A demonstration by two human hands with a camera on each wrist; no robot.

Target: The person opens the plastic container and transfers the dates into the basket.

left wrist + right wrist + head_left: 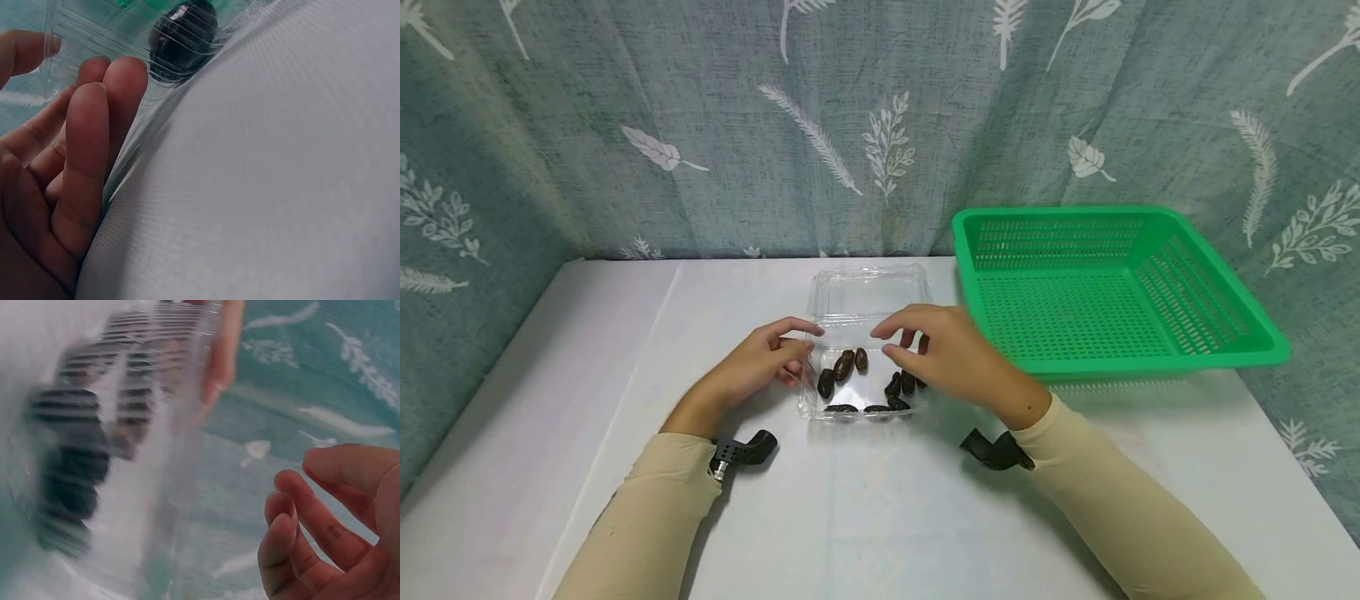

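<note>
A clear plastic clamshell box (pixel 868 295) stands on the table with its lid folded back. Several dark brown dates (pixel 844 366) lie in its base, some along the front wall and some at the right side. My left hand (pixel 767 354) is at the box's left side, fingertips right at the wall and its rear corner; the left wrist view shows one date (pixel 183 42) through the plastic. Over the right side of the box hovers my right hand (pixel 943 350), fingers loosely bent and thumb apart, with nothing between them in the right wrist view.
To the right, a green slotted plastic basket (pixel 1120 367) sits close beside my right hand. White cloth (pixel 880 517) covers the table. A leaf-patterned curtain (pixel 715 192) hangs behind the table's back edge. Each wrist carries a black strap mount (pixel 745 450).
</note>
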